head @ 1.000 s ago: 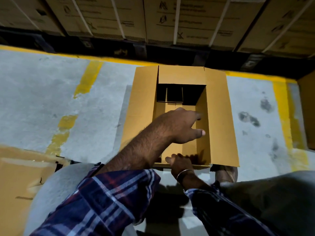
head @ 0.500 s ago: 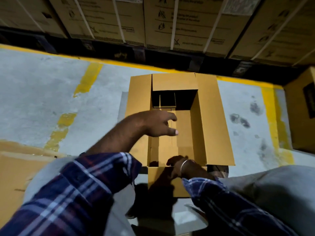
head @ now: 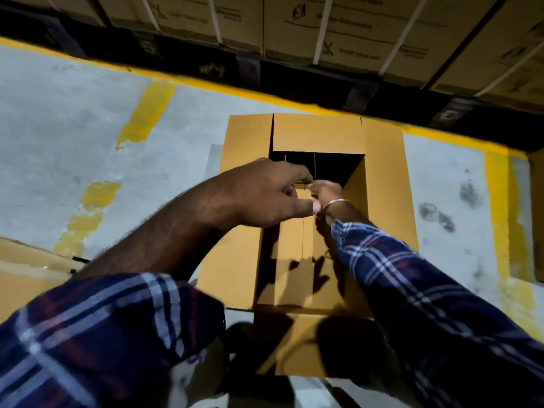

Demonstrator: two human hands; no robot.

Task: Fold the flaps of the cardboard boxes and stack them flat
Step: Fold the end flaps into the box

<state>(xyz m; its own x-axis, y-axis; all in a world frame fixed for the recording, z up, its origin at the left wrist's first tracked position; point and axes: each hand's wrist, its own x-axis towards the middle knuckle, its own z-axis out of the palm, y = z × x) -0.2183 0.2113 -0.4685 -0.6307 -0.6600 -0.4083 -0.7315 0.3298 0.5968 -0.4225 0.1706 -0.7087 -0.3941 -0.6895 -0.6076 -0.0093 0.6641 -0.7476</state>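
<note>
An open brown cardboard box (head: 385, 201) stands on the concrete floor with its top flaps splayed outward. Both my arms reach over its opening. My right hand (head: 326, 191), wearing a thin bracelet, is deep inside the box, and its fingers curl round the far end of a bottom flap (head: 291, 245) at the centre seam. My left hand (head: 265, 195) hovers higher, above the opening, with its fingers curled toward the same spot and its thumb out. It partly hides my right fingers, and I cannot see whether it holds anything.
Strapped cartons (head: 338, 28) on dark pallets line the far side behind a yellow floor line (head: 188, 81). Flat cardboard (head: 26, 278) lies at the left edge. Another brown box (head: 537, 213) stands at the right edge.
My right hand left the near rim and reached deep into the box. My left hand moved right to meet it over the seam. The view moved closer over the box.
</note>
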